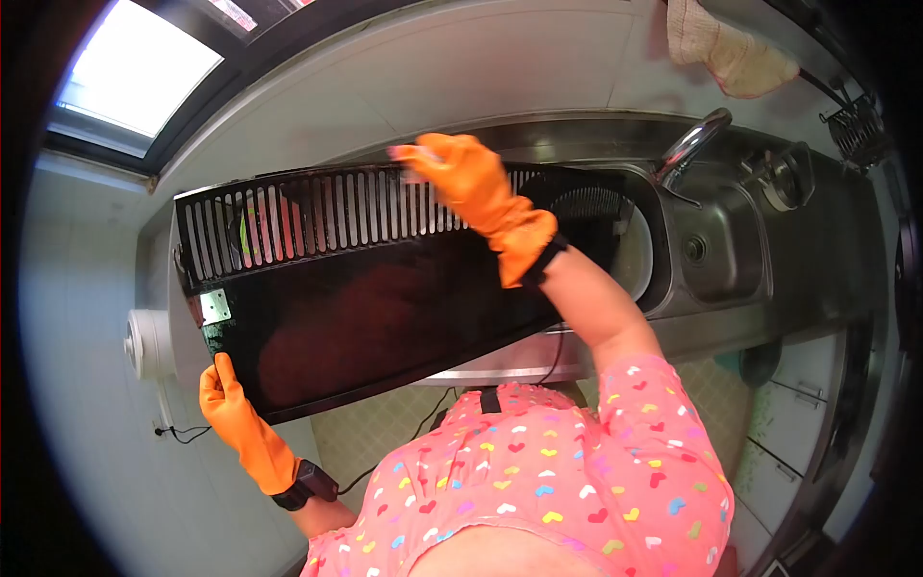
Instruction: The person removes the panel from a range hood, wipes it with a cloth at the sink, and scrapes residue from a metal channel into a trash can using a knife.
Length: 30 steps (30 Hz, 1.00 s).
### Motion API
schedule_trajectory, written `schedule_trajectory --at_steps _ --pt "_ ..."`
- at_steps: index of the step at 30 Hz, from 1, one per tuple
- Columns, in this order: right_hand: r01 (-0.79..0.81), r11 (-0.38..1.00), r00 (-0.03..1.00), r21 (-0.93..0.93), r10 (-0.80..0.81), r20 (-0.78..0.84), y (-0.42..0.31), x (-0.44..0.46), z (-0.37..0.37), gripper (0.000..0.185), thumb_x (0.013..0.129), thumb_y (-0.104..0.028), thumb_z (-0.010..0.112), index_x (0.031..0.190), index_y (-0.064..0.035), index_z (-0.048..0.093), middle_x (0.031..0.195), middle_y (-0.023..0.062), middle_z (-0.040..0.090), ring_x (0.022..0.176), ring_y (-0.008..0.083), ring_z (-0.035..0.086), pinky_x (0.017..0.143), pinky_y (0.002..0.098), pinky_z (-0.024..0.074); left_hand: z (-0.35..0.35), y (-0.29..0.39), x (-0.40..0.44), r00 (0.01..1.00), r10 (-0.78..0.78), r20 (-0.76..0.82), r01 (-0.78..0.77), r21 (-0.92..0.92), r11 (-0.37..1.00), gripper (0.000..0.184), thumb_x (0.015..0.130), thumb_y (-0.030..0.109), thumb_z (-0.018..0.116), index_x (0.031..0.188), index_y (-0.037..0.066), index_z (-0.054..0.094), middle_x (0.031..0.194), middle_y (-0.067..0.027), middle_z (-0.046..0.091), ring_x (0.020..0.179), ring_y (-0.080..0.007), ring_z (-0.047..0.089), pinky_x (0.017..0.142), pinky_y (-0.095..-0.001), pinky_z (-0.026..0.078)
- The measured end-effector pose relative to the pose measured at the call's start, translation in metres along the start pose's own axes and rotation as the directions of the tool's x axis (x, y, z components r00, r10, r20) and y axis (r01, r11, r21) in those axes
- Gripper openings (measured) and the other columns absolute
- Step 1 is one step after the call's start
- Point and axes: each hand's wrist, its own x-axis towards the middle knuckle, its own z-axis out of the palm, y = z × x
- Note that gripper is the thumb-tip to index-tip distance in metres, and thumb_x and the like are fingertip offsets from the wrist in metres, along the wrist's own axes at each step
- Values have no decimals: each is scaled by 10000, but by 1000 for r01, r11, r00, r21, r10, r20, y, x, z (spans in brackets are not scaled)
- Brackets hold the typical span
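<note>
A large glossy black panel (385, 308) lies tilted across the counter and the sink's left side. A row of narrow slots (356, 202) runs along its far edge, and a small metal plate (215, 306) sits near its left end. My left hand (236, 413), in an orange rubber glove, grips the panel's near left corner, the fingers closed on its edge. Over the slots is my right hand (466, 183), gloved in orange too and slightly blurred. Its fingers are closed around a small pinkish-white thing, mostly hidden, whose kind I cannot make out.
To the right is a steel sink (731, 240) with a chrome faucet (692, 149) behind it. A pale round basin (635, 255) shows partly beneath the panel's right end. A glass lidded jar (784, 178) stands beyond the sink. A cloth glove (726, 48) hangs above; a white device (149, 343) is on the left wall.
</note>
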Motion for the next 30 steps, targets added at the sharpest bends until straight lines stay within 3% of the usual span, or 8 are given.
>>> schedule_trajectory --at_steps 3,5,10,15,19,21,26,30 --pt "-91 981 992 -169 104 73 49 -59 -46 330 793 -14 587 1096 -120 662 851 49 630 716 246 641 590 371 510 -1 2 0 1000 2 -10 -2 16 1000 215 920 189 654 770 56 579 629 101 387 556 8 271 501 -205 173" --pt "-560 820 828 116 550 106 83 -114 -66 373 756 38 589 1089 -111 661 879 90 638 740 272 650 611 360 526 -1 2 -1 1000 -5 -21 5 28 1000 215 921 189 653 768 57 578 631 101 388 561 8 274 503 -204 175" --pt "-572 789 820 -224 539 -194 126 -212 -55 307 740 36 588 1015 -69 676 947 143 649 877 318 634 760 381 522 -1 14 -7 1000 -4 -14 5 55 998 215 929 192 642 772 64 572 652 99 402 597 2 299 529 -195 212" --pt "-484 875 836 -16 457 -304 52 -154 -28 357 737 75 604 1051 -89 651 994 113 622 945 301 607 855 363 495 -4 6 -3 999 44 1 -44 48 998 226 934 206 635 773 63 566 660 95 411 609 -1 318 544 -194 232" --pt "-286 954 922 84 298 -246 -27 -96 -1 423 680 78 619 1063 -99 648 992 89 623 978 313 600 845 392 493 -2 10 -7 998 62 22 -63 66 996 232 936 221 631 783 58 572 669 91 424 620 -4 337 562 -191 250" --pt "-265 933 933 244 312 -179 -66 -73 20 253 750 -38 597 991 -109 632 923 99 604 928 308 590 784 448 481 0 13 -10 998 54 28 -56 72 996 225 937 222 630 796 55 576 676 87 440 630 -3 355 572 -187 264" --pt "50 991 986 121 -30 -163 -112 -60 34 239 756 -116 624 994 -128 645 909 77 611 833 280 614 671 411 515 -4 11 -9 998 47 50 -50 51 997 204 937 217 628 836 46 584 700 76 484 658 -2 404 596 -180 301" --pt "-106 977 989 187 124 -85 -77 -111 1 246 758 -97 637 1001 -129 651 983 67 635 876 270 624 705 388 526 -6 8 -7 998 46 52 -49 73 996 200 938 215 626 847 41 587 711 71 503 658 -4 421 598 -173 310"
